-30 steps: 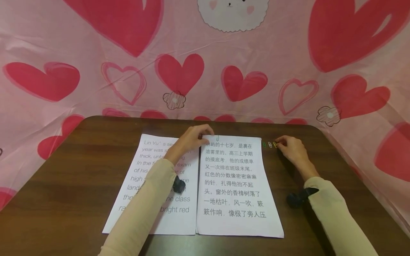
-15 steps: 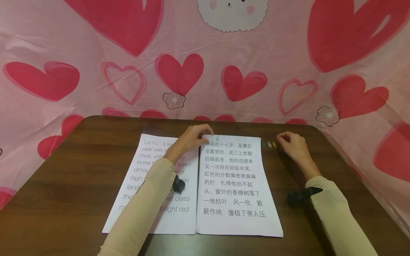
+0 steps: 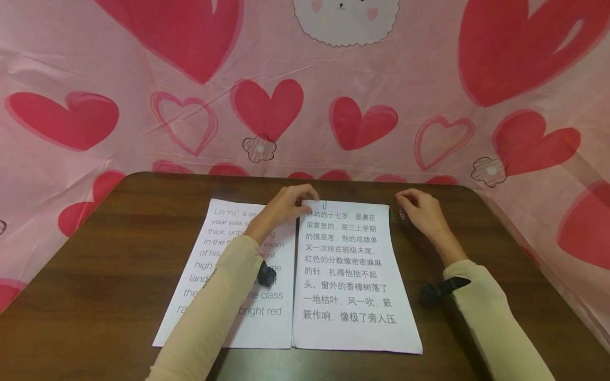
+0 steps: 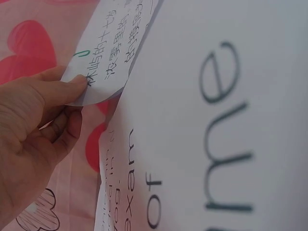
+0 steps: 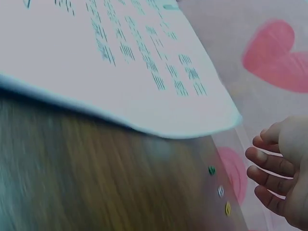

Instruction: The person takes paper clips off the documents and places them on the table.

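My left hand pinches the top left corner of the right-hand paper, printed in large Chinese characters. In the left wrist view the thumb lies on top of that corner, which is bent up. A green paper clip sits on the paper's top edge. My right hand hovers beyond the paper's top right corner, its fingers loosely bent around nothing. Below it on the table lie a green paper clip, a white one and a yellow one; the hand hides the yellow one from the head view.
A second paper with large English print lies to the left, partly under my left forearm. The brown wooden table ends at the back against a pink cloth with red hearts. Each wrist wears a black camera.
My right hand has come off the yellow paper clip, drawn back slightly to the right, then moved left over the row of clips. The left hand stays on the paper's corner.
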Motion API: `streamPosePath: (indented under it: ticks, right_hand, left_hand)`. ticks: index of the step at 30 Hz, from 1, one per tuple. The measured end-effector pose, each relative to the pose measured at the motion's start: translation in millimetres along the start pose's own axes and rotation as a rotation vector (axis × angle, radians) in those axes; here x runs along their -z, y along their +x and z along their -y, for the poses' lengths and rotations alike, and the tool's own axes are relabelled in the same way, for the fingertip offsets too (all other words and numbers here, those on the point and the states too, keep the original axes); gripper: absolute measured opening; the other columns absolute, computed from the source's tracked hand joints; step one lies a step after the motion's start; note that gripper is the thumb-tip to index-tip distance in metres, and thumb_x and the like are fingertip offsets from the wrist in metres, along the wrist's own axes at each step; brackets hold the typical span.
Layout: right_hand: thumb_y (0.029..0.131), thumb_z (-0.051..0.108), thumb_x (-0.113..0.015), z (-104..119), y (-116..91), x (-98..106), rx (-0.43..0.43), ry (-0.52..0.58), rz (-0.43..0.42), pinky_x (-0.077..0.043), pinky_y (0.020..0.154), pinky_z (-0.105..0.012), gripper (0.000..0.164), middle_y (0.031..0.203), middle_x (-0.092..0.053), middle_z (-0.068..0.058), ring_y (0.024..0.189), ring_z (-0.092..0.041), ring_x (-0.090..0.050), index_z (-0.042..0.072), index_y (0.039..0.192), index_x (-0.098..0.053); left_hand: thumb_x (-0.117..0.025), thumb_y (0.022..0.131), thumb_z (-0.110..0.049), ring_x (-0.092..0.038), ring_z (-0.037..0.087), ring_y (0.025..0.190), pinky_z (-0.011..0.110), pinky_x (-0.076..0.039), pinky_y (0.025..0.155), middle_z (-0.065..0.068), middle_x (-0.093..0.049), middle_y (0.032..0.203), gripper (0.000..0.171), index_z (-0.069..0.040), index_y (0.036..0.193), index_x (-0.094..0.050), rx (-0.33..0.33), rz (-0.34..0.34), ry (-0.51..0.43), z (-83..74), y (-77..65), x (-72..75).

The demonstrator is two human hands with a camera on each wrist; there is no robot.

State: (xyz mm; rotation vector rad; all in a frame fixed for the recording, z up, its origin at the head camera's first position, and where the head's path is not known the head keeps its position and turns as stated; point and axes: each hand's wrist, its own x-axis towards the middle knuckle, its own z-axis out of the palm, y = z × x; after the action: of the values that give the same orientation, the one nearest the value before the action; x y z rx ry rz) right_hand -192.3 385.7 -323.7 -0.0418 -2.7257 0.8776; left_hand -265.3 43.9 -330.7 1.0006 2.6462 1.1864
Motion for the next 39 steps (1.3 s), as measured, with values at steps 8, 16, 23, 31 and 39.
streamPosePath:
  ticks: [8,16,23,31,39]
  right_hand:
    - [0.105,0.03,-0.049,30.2,5.4,-13.9,0.05,0.039,0.083,-0.049,0.097,-0.05,0.037,0.126,-0.067,-0.021,0.11,-0.035,-0.061,0.004,0.128,-0.063]
    - [0.105,0.03,-0.05,60.3,11.5,-29.3,0.073,0.055,0.193,-0.044,0.105,-0.051,0.037,0.13,-0.066,-0.018,0.117,-0.033,-0.06,0.006,0.13,-0.061]
    - [0.103,0.031,-0.055,82.0,16.9,-40.6,0.104,0.054,0.25,-0.046,0.101,-0.046,0.037,0.126,-0.067,-0.015,0.11,-0.03,-0.061,0.006,0.129,-0.062]
    - [0.1,0.029,-0.061,102.8,21.8,-53.7,0.16,0.058,0.334,-0.05,0.102,-0.046,0.039,0.124,-0.069,-0.014,0.111,-0.029,-0.065,0.006,0.131,-0.061]
    - [0.097,0.024,-0.066,110.2,23.7,-65.7,0.21,0.075,0.391,-0.05,0.103,-0.047,0.042,0.126,-0.069,-0.016,0.114,-0.03,-0.066,0.004,0.132,-0.06]
  left_hand:
    - [-0.072,0.091,-0.008,-0.059,0.023,0.102,0.033,-0.049,0.093,0.006,-0.07,0.114,0.03,-0.017,0.119,-0.066,-0.001,0.0,-0.011,-0.9,-0.6,0.7]
    - [-0.072,0.09,-0.006,-0.059,0.023,0.1,0.034,-0.048,0.094,0.007,-0.071,0.112,0.029,-0.015,0.116,-0.066,-0.008,-0.008,-0.008,0.3,-0.7,0.5]
    - [-0.073,0.09,-0.006,-0.06,0.022,0.1,0.035,-0.049,0.094,0.006,-0.07,0.11,0.028,-0.016,0.115,-0.067,-0.015,-0.01,-0.016,0.9,0.7,0.0]
    - [-0.073,0.09,-0.005,-0.061,0.021,0.096,0.034,-0.049,0.092,0.007,-0.073,0.109,0.028,-0.014,0.115,-0.067,-0.026,-0.004,-0.006,-0.3,3.7,0.4]
    - [-0.073,0.089,-0.003,-0.062,0.022,0.097,0.034,-0.05,0.092,0.009,-0.073,0.111,0.028,-0.012,0.115,-0.067,-0.038,0.001,-0.011,-1.0,4.9,0.6]
